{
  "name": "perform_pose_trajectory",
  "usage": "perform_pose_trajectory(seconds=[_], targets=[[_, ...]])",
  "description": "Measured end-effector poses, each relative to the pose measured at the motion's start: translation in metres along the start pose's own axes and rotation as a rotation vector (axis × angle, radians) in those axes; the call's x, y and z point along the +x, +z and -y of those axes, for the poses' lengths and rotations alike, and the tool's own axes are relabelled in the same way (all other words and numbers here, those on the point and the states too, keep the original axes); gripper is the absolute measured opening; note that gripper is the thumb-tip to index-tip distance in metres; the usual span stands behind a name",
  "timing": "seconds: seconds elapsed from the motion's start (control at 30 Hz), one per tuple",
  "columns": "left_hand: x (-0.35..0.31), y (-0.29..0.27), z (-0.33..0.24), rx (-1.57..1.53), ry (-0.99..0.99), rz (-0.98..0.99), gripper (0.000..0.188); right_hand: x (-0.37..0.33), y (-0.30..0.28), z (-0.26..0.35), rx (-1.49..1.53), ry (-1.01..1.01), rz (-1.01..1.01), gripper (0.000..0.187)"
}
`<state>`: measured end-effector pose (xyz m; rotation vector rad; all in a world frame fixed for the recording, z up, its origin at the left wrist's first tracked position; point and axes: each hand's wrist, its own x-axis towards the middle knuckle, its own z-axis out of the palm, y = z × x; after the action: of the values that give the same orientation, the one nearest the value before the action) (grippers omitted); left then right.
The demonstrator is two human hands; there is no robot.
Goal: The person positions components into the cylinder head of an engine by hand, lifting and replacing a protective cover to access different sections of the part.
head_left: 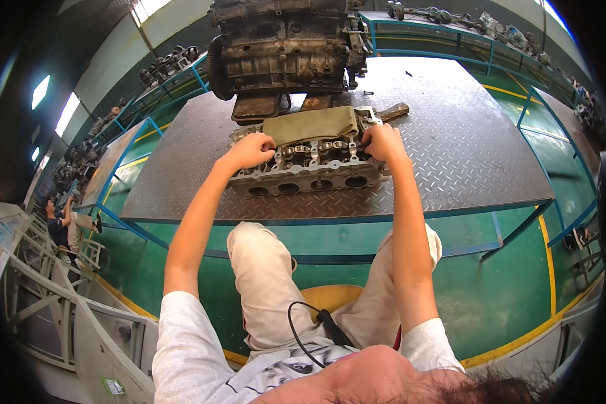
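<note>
While you sit at the edge of the bench point(451, 155), the cylinder head point(310, 172) lies straight ahead of you with its long axis running left to right, so each hand meets one end of it. Your left hand point(251, 151) rests on the left end, fingers curled down over the top edge near the olive cloth point(311, 125); whether they actually clamp anything I cannot tell. Across the middle, the cloth drapes the far half of the casting, and the row of round ports faces you along the near side. Your right hand point(382, 143) sits on the right end, fingers bent down into the top, its grip equally hidden. Beyond the casting stands a rusty engine block point(286, 47), just behind it.
</note>
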<state>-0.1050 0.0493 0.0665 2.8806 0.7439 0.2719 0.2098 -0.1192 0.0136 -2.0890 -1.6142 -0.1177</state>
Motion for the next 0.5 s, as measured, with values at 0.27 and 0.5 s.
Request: perform_pose_trajectory(seconds=[0.27, 0.5], targets=[[0.010, 0.012, 0.015, 0.128, -0.086, -0.171, 0.027, 0.003, 0.001, 0.003, 0.173, -0.008, -0.010, 0.015], [0.015, 0.022, 0.027, 0.184, -0.082, -0.136, 0.026, 0.002, 0.004, 0.000, 0.213, -0.011, -0.044, 0.009]])
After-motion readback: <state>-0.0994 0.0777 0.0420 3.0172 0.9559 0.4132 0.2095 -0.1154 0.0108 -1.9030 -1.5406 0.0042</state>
